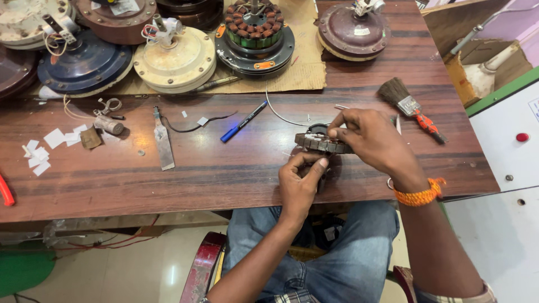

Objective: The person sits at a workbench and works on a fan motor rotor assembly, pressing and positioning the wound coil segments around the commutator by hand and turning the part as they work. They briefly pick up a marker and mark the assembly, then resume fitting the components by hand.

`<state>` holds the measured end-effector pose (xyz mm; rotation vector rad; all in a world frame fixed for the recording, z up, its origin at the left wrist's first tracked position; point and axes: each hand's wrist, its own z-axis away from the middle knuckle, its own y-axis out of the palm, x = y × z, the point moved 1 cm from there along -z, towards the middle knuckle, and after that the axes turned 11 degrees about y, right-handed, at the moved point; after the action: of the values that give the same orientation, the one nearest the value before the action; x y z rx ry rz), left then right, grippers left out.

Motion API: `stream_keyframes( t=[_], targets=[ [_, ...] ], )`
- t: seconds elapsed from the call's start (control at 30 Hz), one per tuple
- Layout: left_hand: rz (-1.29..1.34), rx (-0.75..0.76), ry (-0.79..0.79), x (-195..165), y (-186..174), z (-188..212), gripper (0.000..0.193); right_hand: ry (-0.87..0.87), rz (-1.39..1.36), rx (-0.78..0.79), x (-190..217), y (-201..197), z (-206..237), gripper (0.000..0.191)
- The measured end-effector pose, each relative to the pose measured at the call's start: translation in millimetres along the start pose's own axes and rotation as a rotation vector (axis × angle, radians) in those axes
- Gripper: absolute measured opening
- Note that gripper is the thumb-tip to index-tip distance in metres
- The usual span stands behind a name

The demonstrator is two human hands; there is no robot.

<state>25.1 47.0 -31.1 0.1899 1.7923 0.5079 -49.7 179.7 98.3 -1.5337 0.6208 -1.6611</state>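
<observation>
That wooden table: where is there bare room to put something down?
Bare wood lies on the table along the near edge, between the metal scraper and the left hand. Another patch lies between the blue pen and the stator. The far edge is crowded with fan motors.

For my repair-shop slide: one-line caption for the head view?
Both hands, left and right, hold a stator on a wooden bench beside fan motors.

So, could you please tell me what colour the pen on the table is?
Blue, with a black tip end; the pen shows best in the head view.
</observation>
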Motion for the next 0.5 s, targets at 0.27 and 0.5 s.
stream_keyframes(
  t=[0.27,0.5],
  targets=[
    [-0.089,-0.073,0.058,6,9,-10,0.016,0.058,-0.037,-0.096,-36,1,-11,0.021],
    [-0.54,-0.019,0.432,-23,11,7,0.01,0.179,-0.116,-0.115,-53,-25,32,0.021]
  ],
)
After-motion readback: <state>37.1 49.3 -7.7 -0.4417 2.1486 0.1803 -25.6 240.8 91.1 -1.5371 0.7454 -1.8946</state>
